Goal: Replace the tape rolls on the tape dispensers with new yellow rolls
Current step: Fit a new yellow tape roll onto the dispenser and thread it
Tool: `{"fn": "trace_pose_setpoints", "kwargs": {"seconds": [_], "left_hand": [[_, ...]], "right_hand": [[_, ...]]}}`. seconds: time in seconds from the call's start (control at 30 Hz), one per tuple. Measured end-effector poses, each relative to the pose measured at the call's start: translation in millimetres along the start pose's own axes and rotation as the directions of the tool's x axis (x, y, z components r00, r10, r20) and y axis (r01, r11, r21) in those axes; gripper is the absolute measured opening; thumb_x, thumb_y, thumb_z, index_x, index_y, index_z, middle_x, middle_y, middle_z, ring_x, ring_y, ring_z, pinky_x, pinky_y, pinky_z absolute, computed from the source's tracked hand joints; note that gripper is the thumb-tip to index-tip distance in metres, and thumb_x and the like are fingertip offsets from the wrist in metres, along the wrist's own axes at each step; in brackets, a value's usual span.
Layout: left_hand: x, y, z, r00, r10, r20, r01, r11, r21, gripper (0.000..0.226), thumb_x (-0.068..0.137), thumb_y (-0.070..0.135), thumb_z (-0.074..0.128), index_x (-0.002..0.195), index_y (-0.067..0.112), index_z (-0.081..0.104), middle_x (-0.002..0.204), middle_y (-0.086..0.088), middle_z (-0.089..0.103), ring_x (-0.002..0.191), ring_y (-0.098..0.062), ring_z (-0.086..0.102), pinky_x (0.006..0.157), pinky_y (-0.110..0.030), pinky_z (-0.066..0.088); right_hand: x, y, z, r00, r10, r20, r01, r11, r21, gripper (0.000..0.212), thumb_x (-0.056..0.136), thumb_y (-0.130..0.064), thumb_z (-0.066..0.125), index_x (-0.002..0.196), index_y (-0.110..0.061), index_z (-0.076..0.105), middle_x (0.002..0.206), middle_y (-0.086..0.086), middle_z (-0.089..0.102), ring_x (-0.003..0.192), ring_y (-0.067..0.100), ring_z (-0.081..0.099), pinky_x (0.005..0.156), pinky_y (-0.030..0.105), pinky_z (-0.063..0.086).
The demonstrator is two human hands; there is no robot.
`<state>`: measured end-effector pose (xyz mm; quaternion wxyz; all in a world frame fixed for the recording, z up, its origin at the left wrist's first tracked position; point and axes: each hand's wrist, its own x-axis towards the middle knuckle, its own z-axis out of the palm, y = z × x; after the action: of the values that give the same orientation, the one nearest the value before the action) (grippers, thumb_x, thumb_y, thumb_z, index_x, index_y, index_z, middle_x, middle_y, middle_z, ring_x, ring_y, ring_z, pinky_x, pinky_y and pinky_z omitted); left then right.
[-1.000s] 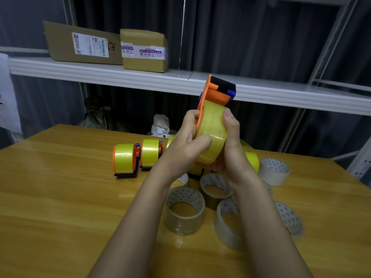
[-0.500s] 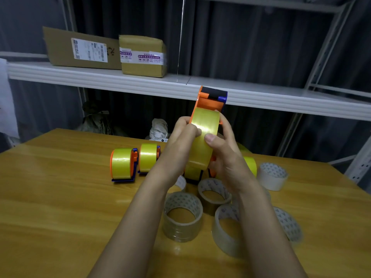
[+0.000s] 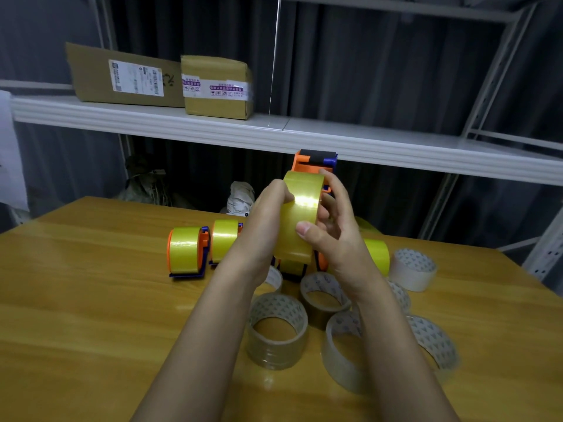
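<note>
At frame center, raised above the table (image 3: 91,300), your left hand (image 3: 268,220) grips the yellow roll (image 3: 300,220) seated in the orange dispenser (image 3: 313,161); your right hand (image 3: 332,236) pinches its other side, thumb on the tape face.

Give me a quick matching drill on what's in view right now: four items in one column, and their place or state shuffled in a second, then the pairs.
Things:
1. yellow roll in the dispenser
2. leftmost loaded dispenser
3. brownish clear roll
4. cardboard boxes

Places or states:
A. on the white shelf
B. held up between both hands
C. lying flat on the table, hole up, near the left forearm
D. standing on the table, left of the hands

Pairs: 1-B, 2-D, 3-C, 4-A. The left hand and right hand both grip item 1.
</note>
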<state>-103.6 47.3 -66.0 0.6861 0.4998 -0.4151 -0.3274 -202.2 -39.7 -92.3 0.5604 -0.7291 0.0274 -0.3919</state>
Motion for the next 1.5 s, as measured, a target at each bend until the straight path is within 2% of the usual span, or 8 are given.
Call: {"fn": "trace_pose_setpoints", "kwargs": {"seconds": [0.23,0.47,0.63,0.87,0.97,1.13,1.33,1.5], "left_hand": [[-4,3,3,0.998,0.025,-0.049,-0.023,0.999,0.036,0.078,0.057,0.048,0.052,0.114,-0.006,0.054,0.119,-0.033,0.051,0.095,-0.038,0.056,0.080,-0.048,0.046],[2,-1,-1,1.000,-0.025,0.005,0.025,0.999,0.037,0.055,0.074,0.039,0.041,0.104,-0.002,0.061,0.076,-0.013,0.065,0.067,-0.020,0.062,0.068,-0.035,0.049],[0,-1,-3,1.000,0.000,0.031,0.000,1.000,0.016,0.044,0.075,0.035,0.039,0.092,0.003,0.064,0.073,-0.010,0.065,0.066,-0.020,0.060,0.069,-0.035,0.048],[-2,-1,1,0.998,0.052,0.025,-0.054,0.993,0.101,0.072,0.059,0.043,0.051,0.113,-0.005,0.051,0.112,-0.032,0.051,0.096,-0.038,0.053,0.077,-0.046,0.044],[-3,-3,4,0.995,0.097,0.026,-0.100,0.981,0.166,0.041,0.068,0.032,0.046,0.104,0.015,0.052,0.094,-0.011,0.053,0.087,-0.023,0.056,0.070,-0.039,0.047],[-4,-1,2,0.992,0.118,0.038,-0.123,0.974,0.189,0.028,0.073,0.034,0.041,0.099,0.027,0.049,0.088,0.004,0.052,0.071,0.000,0.058,0.060,-0.024,0.050],[-1,-1,-2,0.993,0.092,-0.071,-0.078,0.981,0.180,0.058,0.070,0.045,0.046,0.111,0.005,0.054,0.107,-0.029,0.056,0.100,-0.043,0.056,0.087,-0.055,0.047],[-1,0,-9,0.997,0.057,-0.056,-0.048,0.987,0.154,0.070,0.064,0.050,0.047,0.114,0.001,0.052,0.113,-0.033,0.054,0.096,-0.040,0.058,0.088,-0.059,0.045]], "right_hand": [[0,1,-1,1.000,-0.002,0.000,0.002,1.000,0.024,0.080,0.068,-0.036,0.070,0.139,-0.039,0.032,0.129,0.000,0.053,0.111,0.012,0.061,0.084,0.030,0.054],[0,1,-2,1.000,-0.025,0.015,0.025,0.999,-0.023,0.089,0.068,-0.027,0.073,0.145,-0.029,0.029,0.115,-0.008,0.057,0.099,0.014,0.063,0.079,0.026,0.052],[-1,1,0,1.000,-0.016,0.011,0.016,0.999,-0.042,0.089,0.067,-0.030,0.074,0.144,-0.033,0.029,0.119,-0.008,0.055,0.102,0.013,0.064,0.078,0.026,0.053],[1,1,-2,0.999,0.043,-0.021,-0.043,0.999,0.010,0.074,0.065,-0.039,0.070,0.132,-0.044,0.039,0.127,0.003,0.055,0.112,0.019,0.061,0.085,0.037,0.056],[3,4,-3,0.989,0.133,-0.063,-0.127,0.987,0.104,0.075,0.065,-0.045,0.067,0.135,-0.038,0.041,0.126,0.008,0.059,0.111,0.026,0.063,0.086,0.045,0.056],[3,5,-6,0.969,0.242,-0.056,-0.240,0.970,0.046,0.086,0.066,-0.068,0.061,0.143,-0.041,0.033,0.123,-0.002,0.063,0.113,0.023,0.063,0.093,0.051,0.053],[0,5,1,0.987,0.152,0.059,-0.151,0.988,-0.021,0.101,0.071,-0.036,0.075,0.149,-0.045,0.012,0.145,0.001,0.042,0.120,0.012,0.057,0.093,0.034,0.054],[-2,4,5,0.996,0.084,0.006,-0.084,0.994,-0.064,0.091,0.073,-0.025,0.072,0.144,-0.044,0.019,0.133,-0.002,0.050,0.107,0.005,0.063,0.079,0.021,0.053]]}}
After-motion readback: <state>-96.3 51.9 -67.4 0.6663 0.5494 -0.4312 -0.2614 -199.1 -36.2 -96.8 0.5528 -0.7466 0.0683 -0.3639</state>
